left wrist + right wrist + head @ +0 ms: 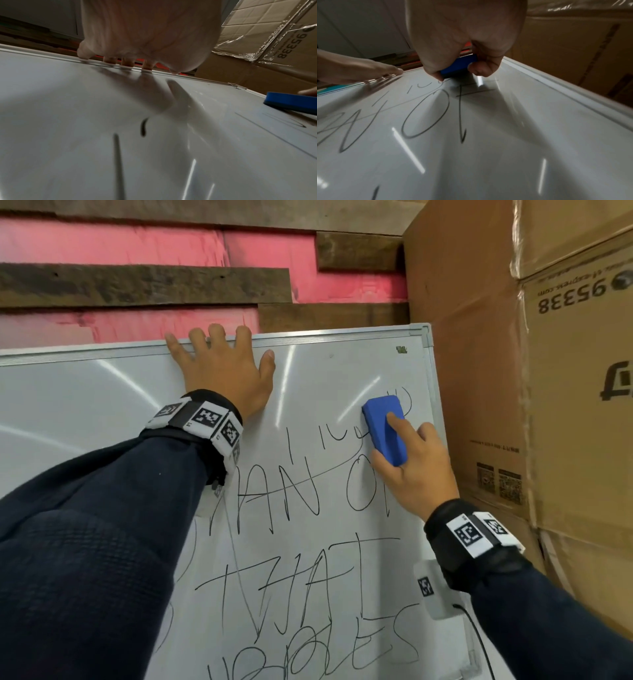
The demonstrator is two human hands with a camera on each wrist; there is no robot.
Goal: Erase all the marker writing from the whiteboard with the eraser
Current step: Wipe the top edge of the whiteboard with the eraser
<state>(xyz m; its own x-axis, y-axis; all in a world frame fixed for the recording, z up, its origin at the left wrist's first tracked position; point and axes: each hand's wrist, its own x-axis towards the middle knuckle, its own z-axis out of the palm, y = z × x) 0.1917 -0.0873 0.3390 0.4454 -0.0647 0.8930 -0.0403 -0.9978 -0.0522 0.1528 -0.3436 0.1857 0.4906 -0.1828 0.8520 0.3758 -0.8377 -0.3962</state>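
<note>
A whiteboard [85,405] with a silver frame leans before me, its lower middle covered in black marker writing [301,498]. My right hand [411,463] grips a blue eraser [382,428] and presses it flat on the board near the right edge, over faint strokes of the top line. The eraser [458,65] shows between thumb and fingers in the right wrist view, and at the right edge as the eraser [289,103] in the left wrist view. My left hand [222,371] lies on the board with its fingers hooked over the top frame [51,54].
Stacked cardboard boxes [565,371] stand close against the board's right edge. Behind the board is a pink wall with dark wooden planks [144,285]. The board's upper left area is blank and shiny.
</note>
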